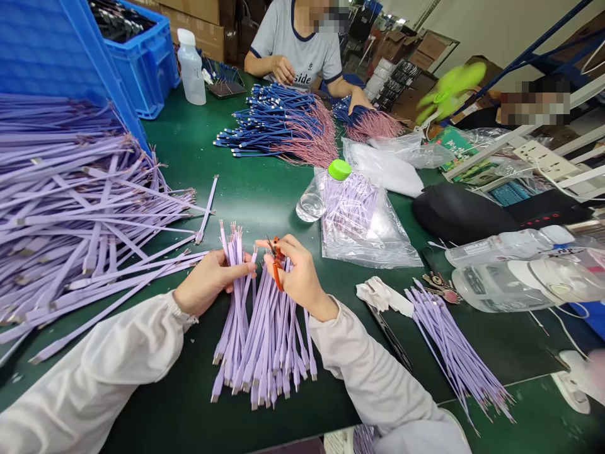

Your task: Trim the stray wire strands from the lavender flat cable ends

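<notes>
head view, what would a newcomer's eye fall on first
Probably the big heap of lilac cables across the left of the green table. Then the orange-handled cutters in the right hand, beside the lilac bundle in the left hand. Farther back, a blue cable pile lies in front of a co-worker.

Held cables (239,304): small bunch, flat, lavender, metal-tipped plugs at btm, stripped coppery ends up top, roughly upright in view, slightly fanned; 1 cable end sits apart on the R, nr the snips (277,277). Snips: small, orange handles, dark blades pointing up & L, can't tell if touching that end. Loose cables (270,328), same type, lie just R of bunch, overlapping, plugs twd viewer, some tops hidden
</notes>
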### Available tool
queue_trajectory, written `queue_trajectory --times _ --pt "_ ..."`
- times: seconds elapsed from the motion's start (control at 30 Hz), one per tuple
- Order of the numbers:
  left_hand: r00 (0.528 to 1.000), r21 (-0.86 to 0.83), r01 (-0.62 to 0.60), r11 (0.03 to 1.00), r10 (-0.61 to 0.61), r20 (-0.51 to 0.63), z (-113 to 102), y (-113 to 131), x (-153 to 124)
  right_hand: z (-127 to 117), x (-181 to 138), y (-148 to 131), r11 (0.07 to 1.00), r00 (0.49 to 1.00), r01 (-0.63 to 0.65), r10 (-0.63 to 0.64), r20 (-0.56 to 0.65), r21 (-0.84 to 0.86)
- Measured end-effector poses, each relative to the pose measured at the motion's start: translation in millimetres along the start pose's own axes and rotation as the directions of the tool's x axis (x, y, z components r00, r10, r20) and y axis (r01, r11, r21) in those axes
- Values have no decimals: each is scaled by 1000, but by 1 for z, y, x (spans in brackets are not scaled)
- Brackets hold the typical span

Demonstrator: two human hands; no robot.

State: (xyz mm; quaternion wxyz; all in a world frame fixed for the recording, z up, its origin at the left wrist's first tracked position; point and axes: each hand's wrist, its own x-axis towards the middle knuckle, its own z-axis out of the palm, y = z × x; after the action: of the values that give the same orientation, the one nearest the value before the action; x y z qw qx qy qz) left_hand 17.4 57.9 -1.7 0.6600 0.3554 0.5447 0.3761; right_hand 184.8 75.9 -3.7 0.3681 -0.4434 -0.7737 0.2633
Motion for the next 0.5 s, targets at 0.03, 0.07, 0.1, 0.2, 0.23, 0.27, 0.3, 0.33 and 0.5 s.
queue_trajectory --times 0.03,0.07,0.1,0.2,0.23,0.27,0.3,0.33,0.5 --pt "1000 0 -7 1000 7 0 0 -1 0 0 0 0 1000 1000 0 0 -3 4" --pt "1000 0 -13 1000 13 -2 0 -1 0 1 0 0 1000 1000 0 0 -13 7" --pt "1000 -1 -17 1000 17 -3 0 -1 1 1 0 0 1000 1000 -1 1 -26 12" --pt "1000 -8 -27 1000 27 -7 1 -1 0 0 0 0 999 998 12 -9 -68 38" --pt "1000 -9 -30 1000 30 -4 1 -1 0 0 0 -1 999 997 15 -12 -71 43" --pt "999 -7 -32 999 32 0 1 -1 0 0 1 -1 999 998 15 -12 -67 43" --pt "999 -4 -32 999 32 4 2 0 -1 0 1 -2 999 998 13 -10 -58 38" --pt "999 -2 -32 999 32 5 2 0 -1 0 1 -2 999 999 11 -10 -50 30" --pt "999 -1 -31 1000 31 -10 3 0 -1 1 0 -1 999 995 47 -47 -91 -6"
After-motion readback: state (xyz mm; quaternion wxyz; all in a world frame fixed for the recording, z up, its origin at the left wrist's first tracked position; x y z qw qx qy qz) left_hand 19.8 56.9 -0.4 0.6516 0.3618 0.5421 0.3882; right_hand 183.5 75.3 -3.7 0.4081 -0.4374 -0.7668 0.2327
